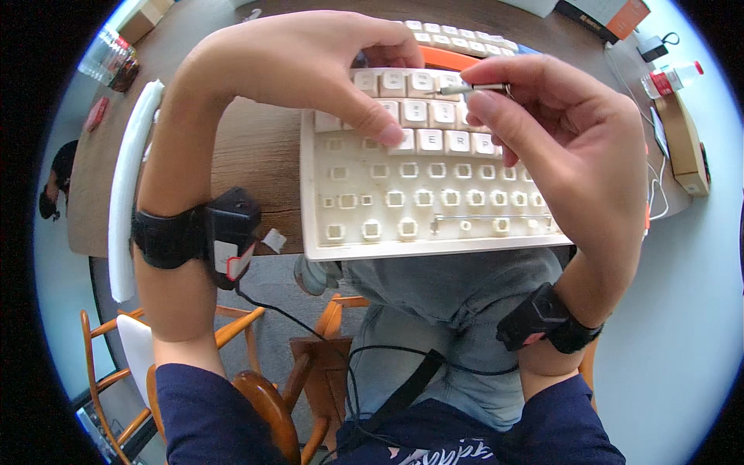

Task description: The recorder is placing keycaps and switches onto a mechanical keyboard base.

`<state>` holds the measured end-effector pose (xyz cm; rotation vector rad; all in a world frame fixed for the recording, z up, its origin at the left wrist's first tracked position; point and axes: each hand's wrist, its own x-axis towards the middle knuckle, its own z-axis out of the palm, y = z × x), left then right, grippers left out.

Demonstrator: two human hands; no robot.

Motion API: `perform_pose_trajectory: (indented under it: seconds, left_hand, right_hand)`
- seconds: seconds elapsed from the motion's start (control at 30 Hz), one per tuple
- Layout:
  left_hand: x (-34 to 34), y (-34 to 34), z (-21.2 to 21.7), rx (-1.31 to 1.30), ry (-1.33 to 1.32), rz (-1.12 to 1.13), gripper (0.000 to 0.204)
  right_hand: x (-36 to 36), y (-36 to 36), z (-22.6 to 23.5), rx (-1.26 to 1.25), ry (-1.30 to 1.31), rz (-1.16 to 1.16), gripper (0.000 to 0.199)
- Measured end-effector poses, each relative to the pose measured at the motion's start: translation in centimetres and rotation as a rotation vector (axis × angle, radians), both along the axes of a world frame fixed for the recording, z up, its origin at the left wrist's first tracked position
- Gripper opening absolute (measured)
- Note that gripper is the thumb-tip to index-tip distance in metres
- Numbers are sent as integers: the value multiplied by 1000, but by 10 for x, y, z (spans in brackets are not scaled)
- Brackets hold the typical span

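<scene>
A cream-coloured keyboard [349, 209] is tilted up over the table's near edge, above my lap. White keycaps [457, 142] cover its far rows; the nearer rows show bare square sockets, with a thin wire bar along the lowest one. My left hand [325, 66] grips the far left part, its thumb pressed on a keycap and its fingers curled over the far edge, partly hidden. Between thumb and fingertips of my right hand [558, 132] is a small slim tool [459, 90] with a pale shaft and thin tip. That tip points left, over the upper keycaps.
Behind the keyboard lie an orange strip [449, 58] and more white keycaps [465, 40] in rows. A long white padded strip [136, 194] lines the table's left side. At right are a bottle [674, 79] and a cardboard box [686, 147]. Wooden chairs [240, 329] stand below left.
</scene>
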<state>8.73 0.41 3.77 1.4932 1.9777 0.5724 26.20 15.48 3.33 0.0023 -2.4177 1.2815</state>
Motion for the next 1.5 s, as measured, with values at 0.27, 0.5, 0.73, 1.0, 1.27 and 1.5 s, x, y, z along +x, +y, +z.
perform_pose_trajectory:
  seconds: [0.27,0.5,0.73,1.0,1.27,1.5]
  left_hand:
    - [-3,-7,2,32,-29,-45,66]
    - [-8,-2,-5,73,54,-88,65]
    - [-8,-5,-5,86,37,-86,65]
    - [-5,1,37,-154,-189,-59,77]
    - [-5,-2,42,-230,-249,-61,83]
    - [-5,0,44,-226,-247,-69,83]
  right_hand:
    - [-4,-11,-1,225,-11,4,10]
    - [-3,-11,-1,312,-23,-11,9]
    - [-4,-16,-2,318,-8,-1,8]
    - [-8,-17,-8,522,135,3,8]
    - [-8,-26,-7,582,156,-2,8]
    - [-5,-35,-6,620,126,-93,11]
